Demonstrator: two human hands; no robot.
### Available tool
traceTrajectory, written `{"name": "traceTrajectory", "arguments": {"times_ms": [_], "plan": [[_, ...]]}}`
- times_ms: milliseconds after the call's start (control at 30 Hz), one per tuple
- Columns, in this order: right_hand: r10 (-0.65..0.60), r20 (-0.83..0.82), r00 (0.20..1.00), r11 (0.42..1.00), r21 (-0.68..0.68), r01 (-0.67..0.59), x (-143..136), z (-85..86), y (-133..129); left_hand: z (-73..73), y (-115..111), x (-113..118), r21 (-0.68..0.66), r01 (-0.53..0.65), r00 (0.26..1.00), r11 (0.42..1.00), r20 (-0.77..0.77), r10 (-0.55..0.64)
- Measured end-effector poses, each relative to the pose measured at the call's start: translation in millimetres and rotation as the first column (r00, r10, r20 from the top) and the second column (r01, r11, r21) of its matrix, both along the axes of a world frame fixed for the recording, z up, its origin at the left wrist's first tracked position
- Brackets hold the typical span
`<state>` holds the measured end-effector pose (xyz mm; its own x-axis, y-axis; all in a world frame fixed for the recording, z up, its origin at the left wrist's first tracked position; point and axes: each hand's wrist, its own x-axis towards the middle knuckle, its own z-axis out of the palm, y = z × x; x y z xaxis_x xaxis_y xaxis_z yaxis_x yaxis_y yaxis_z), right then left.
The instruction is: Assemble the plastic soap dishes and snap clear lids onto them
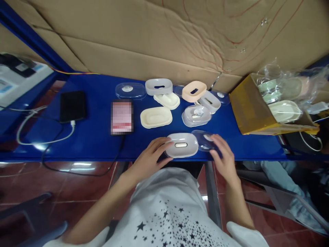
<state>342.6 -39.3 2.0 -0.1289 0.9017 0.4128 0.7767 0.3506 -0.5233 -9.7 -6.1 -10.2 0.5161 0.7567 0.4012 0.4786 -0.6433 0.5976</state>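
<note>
In front of me at the table's near edge sits a pale grey soap dish (189, 151) with a slotted middle. My left hand (154, 154) has fingers and thumb around its left end. Right beside the dish lies a clear plastic lid (203, 141) with a round sticker, partly hidden. My right hand (224, 156) grips the lid's right end between fingers and thumb. Just beyond are a cream soap dish base (156, 117) and a lidded soap dish (196, 116).
Farther back are a grey dish insert (159, 86), a peach one (194, 91) and another clear lid (130, 91). A cardboard box (241, 106) of wrapped dishes stands right. Left lie a phone-like device (122, 117) and a cabled black box (72, 106). Cardboard (128, 44) walls the back.
</note>
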Motion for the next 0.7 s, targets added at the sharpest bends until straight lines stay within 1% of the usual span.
{"name": "traceTrajectory", "arguments": {"times_ms": [100, 200, 267, 367, 433, 500, 533, 567, 600, 633, 667, 700], "plan": [[0.137, 0.057, 0.989, 0.989, 0.040, -0.139, -40, 2.2, -4, -1.9, 2, 6, -0.051, -0.020, 1.000, 0.998, 0.015, 0.021], [0.223, 0.139, 0.965, 0.973, 0.034, -0.230, -61, 2.8, -1, -1.8, 4, 6, -0.072, -0.014, 1.000, 0.997, 0.015, 0.015], [0.265, 0.184, 0.947, 0.962, 0.009, -0.271, -65, 3.7, 4, -1.7, 4, 3, -0.063, -0.003, 1.000, 0.998, 0.002, 0.003], [0.310, 0.211, 0.927, 0.949, -0.011, -0.315, -63, 4.3, 8, -2.3, 4, 1, -0.063, -0.010, 1.000, 0.998, -0.001, 0.010], [0.355, 0.199, 0.914, 0.934, -0.040, -0.354, -56, 3.8, 13, -3.4, 3, 2, -0.081, -0.034, 0.999, 0.996, 0.015, 0.035], [0.372, 0.148, 0.916, 0.928, -0.043, -0.370, -43, 3.1, 26, -4.1, 3, 5, -0.080, -0.057, 0.998, 0.995, 0.023, 0.059], [0.339, 0.111, 0.934, 0.940, -0.010, -0.340, -32, 3.0, 38, -4.2, 3, 6, -0.068, -0.066, 0.998, 0.996, 0.019, 0.068], [0.269, 0.065, 0.961, 0.962, 0.033, -0.271, -19, 3.2, 54, -4.1, 2, 8, -0.050, -0.074, 0.997, 0.996, 0.010, 0.075], [0.138, 0.019, 0.990, 0.984, 0.113, -0.139, -4, 3.8, 75, -3.8, 2, 10, -0.025, -0.082, 0.997, 0.996, -0.001, 0.082], [0.004, -0.005, 1.000, 0.985, 0.171, -0.003, 13, 4.6, 98, -3.5, 2, 12, 0.002, -0.091, 0.996, 0.996, -0.011, 0.091], [-0.109, 0.002, 0.994, 0.976, 0.191, 0.107, 29, 5.6, 123, -3.1, 2, 14, 0.027, -0.101, 0.995, 0.995, -0.018, 0.102], [-0.178, 0.056, 0.982, 0.972, 0.167, 0.167, 44, 6.4, 147, -2.9, 2, 15, 0.046, -0.110, 0.994, 0.993, -0.022, 0.111]]}}
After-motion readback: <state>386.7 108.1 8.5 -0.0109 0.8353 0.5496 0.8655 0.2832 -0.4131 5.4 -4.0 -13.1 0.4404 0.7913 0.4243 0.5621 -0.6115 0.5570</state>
